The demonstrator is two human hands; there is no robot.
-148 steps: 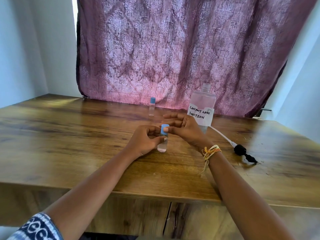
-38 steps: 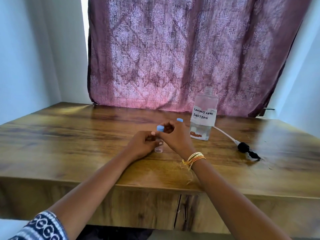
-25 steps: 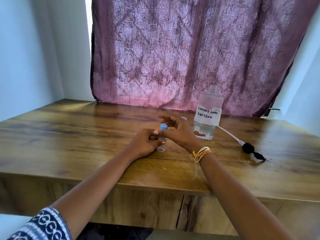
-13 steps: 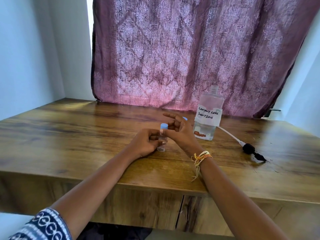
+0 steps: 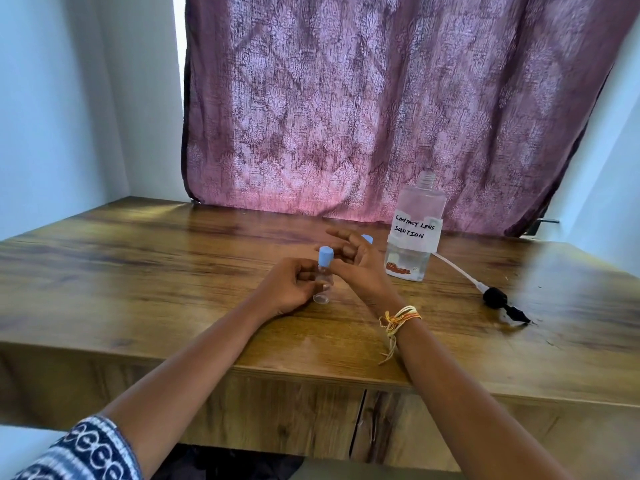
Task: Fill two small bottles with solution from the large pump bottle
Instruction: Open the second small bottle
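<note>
A: What could go wrong here?

B: The vial [image 5: 323, 280] could tip. The left hand [image 5: 289, 289] pinches its clear body, fingers [image 5: 306, 276] closed narrow around it, and its base rests on the table [image 5: 138, 271] just below those fingertips. If the person lets go carelessly, so slim a thing may well fall over.

A: And the right hand [image 5: 360, 268]?

B: It sits just right of the vial, fingers [image 5: 341, 237] spread loosely and holding nothing that shows; whether one of them touches the cap [image 5: 326, 255] cannot be told. A knock from that hand could push the vial sideways.

A: Is the cap tight?

B: It sits straight on top, above the left fingertips, but how far it is screwed down is not visible (a loose cap would leak if the vial fell).

A: How does the vial look?

B: Narrow, clear, upright, with a pale blue cap. The liquid level cannot be read through the hand.

A: And the second vial [image 5: 367, 239]?

B: Only its blue cap peeps out behind the right fingers, so both appear capped.

A: The big bottle [image 5: 414, 237]?

B: It stands open, further right beyond the right hand, low on liquid. Its pump [image 5: 495, 299] lies on the table, well right of both hands. A careless sweep of the right arm could upset the uncapped bottle and spill what is left.
</note>
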